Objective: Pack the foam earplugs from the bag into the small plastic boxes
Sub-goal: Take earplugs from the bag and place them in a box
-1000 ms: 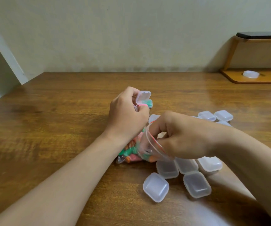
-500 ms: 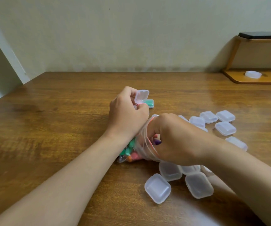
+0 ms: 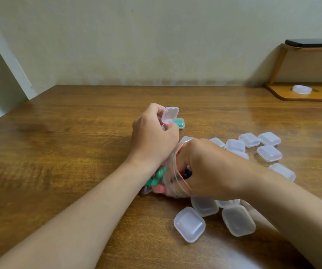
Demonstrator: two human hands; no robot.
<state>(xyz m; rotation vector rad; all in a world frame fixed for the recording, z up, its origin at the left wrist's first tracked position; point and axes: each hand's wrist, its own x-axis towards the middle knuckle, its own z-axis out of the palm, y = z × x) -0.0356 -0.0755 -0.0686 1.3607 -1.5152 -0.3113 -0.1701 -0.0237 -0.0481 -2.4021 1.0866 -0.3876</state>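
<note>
My left hand (image 3: 154, 136) grips a small clear box (image 3: 170, 115) with its lid flipped up; something pink shows inside. Just behind it lies a closed box holding green earplugs (image 3: 180, 123). My right hand (image 3: 206, 167) reaches into the mouth of the clear plastic bag (image 3: 168, 183) on the table, fingers hidden inside it. Green, pink and dark purple foam earplugs (image 3: 159, 175) show through the bag. Whether the fingers hold an earplug I cannot tell.
Several closed clear boxes (image 3: 249, 140) lie scattered right of my hands, and more boxes (image 3: 189, 224) sit near the front under my right forearm. A wooden stand (image 3: 301, 94) with a white lid sits at the back right. The wooden table (image 3: 69, 152) meets a wall behind.
My right hand has pushed deeper into the bag, moving left and down. The left hand and its open box have hardly moved.
</note>
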